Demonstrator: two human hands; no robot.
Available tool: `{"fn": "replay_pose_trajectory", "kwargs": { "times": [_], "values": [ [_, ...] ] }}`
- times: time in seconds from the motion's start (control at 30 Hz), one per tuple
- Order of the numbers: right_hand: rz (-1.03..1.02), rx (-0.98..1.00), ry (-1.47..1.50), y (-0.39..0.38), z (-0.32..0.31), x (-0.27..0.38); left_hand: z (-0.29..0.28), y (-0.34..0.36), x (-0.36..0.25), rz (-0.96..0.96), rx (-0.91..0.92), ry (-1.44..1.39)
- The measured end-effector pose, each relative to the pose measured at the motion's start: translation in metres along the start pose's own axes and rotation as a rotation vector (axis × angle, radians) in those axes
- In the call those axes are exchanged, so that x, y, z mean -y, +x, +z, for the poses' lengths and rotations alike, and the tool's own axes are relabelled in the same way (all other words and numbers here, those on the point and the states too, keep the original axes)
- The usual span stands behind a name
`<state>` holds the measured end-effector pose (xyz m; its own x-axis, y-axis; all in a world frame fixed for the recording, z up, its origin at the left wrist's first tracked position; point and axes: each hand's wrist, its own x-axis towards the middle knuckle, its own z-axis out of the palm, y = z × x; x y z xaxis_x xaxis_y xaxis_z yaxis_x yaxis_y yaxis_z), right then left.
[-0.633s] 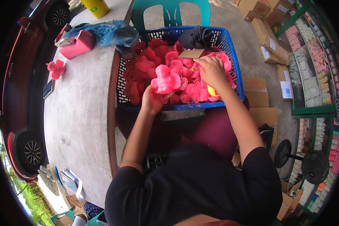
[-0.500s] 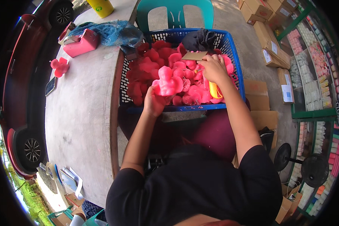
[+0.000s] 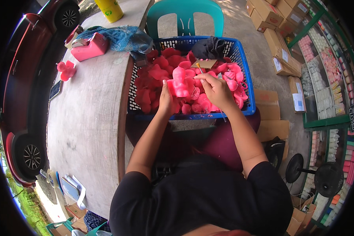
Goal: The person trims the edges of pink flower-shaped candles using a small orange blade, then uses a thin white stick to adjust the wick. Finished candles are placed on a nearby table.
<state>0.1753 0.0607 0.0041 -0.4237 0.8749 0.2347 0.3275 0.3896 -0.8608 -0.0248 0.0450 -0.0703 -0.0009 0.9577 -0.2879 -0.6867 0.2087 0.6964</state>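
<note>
Pink figure [image 3: 181, 82] up, thin tool [image 3: 199, 67] close by

So the left hand [image 3: 166, 99] has the figure gripped by its left side, roughly upright over the blue basket [image 3: 145, 117] and its heap of loose pink pieces [image 3: 159, 74]. Right hand [image 3: 217, 92] is pinching the tool, yellow-orange end up; can't tell if the other end touches the figure, fingers hide it. Cardboard piece [image 3: 206, 64] and dark cloth [image 3: 208, 48] sit toward the back.

My read: this is the close-up detail step. Next move imo calls for a steady left hold and a light right touch, cause that surface looks waxy and probably marks easily.
</note>
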Motion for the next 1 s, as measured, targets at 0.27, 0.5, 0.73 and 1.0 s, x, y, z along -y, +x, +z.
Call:
{"fn": "replay_pose_trajectory", "kwargs": {
  "times": [0.27,0.5,0.73,1.0],
  "values": [
    [-0.295,-0.118,-0.479,-0.025,0.028,-0.002,-0.012,0.007,0.032,0.216,0.148,0.036],
    [-0.185,-0.165,-0.468,-0.017,0.054,0.013,-0.013,-0.004,0.046,0.631,0.035,0.68],
    [-0.169,-0.195,-0.456,-0.005,0.051,0.016,-0.013,-0.007,0.046,0.658,0.013,0.734],
    [-0.167,-0.151,-0.479,-0.01,0.051,0.017,-0.012,-0.011,0.053,0.664,0.025,0.685]
  ]
}}
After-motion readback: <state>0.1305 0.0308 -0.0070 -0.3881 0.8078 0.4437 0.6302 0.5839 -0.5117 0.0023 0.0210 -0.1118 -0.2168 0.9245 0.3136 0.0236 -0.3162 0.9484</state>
